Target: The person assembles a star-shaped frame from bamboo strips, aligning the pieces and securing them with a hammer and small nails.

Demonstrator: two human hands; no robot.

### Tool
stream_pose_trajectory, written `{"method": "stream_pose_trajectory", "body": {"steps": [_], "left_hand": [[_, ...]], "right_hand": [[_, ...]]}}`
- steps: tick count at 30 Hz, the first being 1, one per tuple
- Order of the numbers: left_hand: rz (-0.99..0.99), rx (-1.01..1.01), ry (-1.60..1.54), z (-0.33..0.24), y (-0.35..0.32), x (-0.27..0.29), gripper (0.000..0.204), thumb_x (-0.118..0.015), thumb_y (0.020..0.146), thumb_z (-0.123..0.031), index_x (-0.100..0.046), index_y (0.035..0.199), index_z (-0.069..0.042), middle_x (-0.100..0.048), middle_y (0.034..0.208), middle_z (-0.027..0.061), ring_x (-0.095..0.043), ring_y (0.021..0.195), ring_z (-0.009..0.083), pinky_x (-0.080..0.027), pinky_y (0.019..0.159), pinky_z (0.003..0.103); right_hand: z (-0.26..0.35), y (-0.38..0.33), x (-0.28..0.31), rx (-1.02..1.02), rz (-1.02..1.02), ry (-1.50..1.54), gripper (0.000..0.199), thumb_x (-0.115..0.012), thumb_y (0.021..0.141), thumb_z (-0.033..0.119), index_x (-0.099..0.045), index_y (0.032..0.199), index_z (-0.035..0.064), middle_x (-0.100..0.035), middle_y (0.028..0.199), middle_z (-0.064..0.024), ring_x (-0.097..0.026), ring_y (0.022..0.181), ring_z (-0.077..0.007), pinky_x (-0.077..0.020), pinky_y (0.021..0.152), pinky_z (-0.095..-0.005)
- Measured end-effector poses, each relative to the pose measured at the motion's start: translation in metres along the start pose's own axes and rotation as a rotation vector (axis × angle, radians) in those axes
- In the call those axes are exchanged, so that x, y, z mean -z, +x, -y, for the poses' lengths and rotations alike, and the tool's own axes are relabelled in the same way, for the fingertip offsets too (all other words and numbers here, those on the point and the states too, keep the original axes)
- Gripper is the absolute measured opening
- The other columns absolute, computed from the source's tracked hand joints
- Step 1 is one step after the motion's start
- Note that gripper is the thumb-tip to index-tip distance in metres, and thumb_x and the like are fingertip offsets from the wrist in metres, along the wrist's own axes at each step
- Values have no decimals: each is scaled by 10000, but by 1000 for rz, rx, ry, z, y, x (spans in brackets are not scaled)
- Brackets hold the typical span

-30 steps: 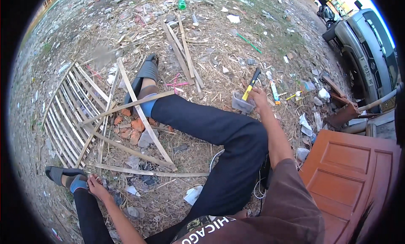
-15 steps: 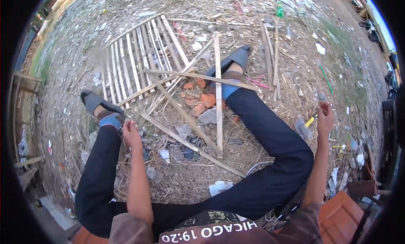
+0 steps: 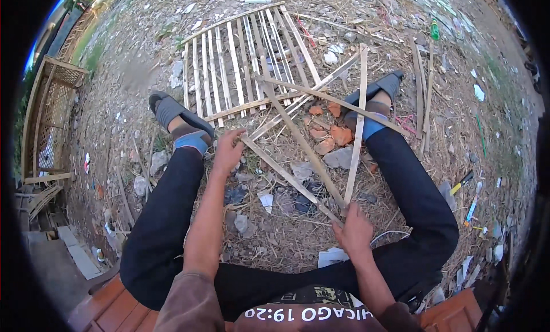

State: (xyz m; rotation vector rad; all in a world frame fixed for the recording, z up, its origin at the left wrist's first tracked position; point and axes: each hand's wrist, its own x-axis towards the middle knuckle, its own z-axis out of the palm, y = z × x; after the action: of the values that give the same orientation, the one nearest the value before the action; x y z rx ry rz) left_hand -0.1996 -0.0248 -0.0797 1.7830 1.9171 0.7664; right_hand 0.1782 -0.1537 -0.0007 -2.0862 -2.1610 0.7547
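Note:
My left hand (image 3: pixel 230 151) has its fingers closed on the left end of a pale wooden slat (image 3: pixel 286 176) lying between my legs. At the slat's right end, my right hand (image 3: pixel 354 231) closes around the wood, close to where the tips of two other slats come together. Several slats cross there in a star-like shape, among them a long crosswise slat (image 3: pixel 338 104) and an upright slat (image 3: pixel 357 122). Past the star lies a slatted wooden panel (image 3: pixel 246 62), its near edge close to the star's far left side.
Broken orange brick pieces (image 3: pixel 342 135) and a grey stone (image 3: pixel 339 158) lie under the slats. Spare wooden strips (image 3: pixel 423 94) rest beyond my right foot. A yellow-and-black handled tool (image 3: pixel 461 183) is right of my right knee. A latticed wooden frame (image 3: pixel 51 120) stands far left.
Both hands have come to the near slat. The right hand moved left and inward from beside my right knee; the left moved from by my ankle. The view has shifted left.

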Motion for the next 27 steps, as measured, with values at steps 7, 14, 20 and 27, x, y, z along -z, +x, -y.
{"method": "stream_pose_trajectory", "body": {"steps": [7, 14, 20, 27], "left_hand": [[263, -158, 213, -5, 10, 28, 323, -674, 710, -96, -644, 1032, -99, -623, 985, 133, -583, 976, 332, -474, 852, 422], [317, -138, 222, -4, 7, 44, 253, -738, 685, -92, -641, 918, -74, -633, 939, 102, -600, 935, 317, -485, 796, 408], [272, -72, 262, 5, 11, 56, 300, -750, 663, -77, -654, 947, -76, -643, 929, 98, -609, 928, 315, -486, 796, 402], [270, 27, 367, -5, 11, 60, 299, -746, 729, -173, -662, 999, -78, -656, 971, 115, -619, 917, 320, -491, 792, 403]], "right_hand": [[-2, -7, -15, -53, 115, -7, 453, -715, 743, 227, -462, 1060, 25, -615, 873, -177, -639, 770, -354, -517, 644, -464], [-6, -16, -20, 115, 102, -108, 377, -692, 718, 174, -518, 1017, 25, -611, 860, -153, -630, 759, -354, -511, 675, -458], [-4, -4, 12, 193, 77, 95, 263, -655, 730, 117, -561, 973, 79, -597, 872, -115, -625, 774, -314, -505, 662, -430], [2, 61, 49, 414, -262, 59, 181, -621, 760, 53, -631, 939, 79, -580, 841, -90, -599, 767, -285, -494, 691, -405]]}}
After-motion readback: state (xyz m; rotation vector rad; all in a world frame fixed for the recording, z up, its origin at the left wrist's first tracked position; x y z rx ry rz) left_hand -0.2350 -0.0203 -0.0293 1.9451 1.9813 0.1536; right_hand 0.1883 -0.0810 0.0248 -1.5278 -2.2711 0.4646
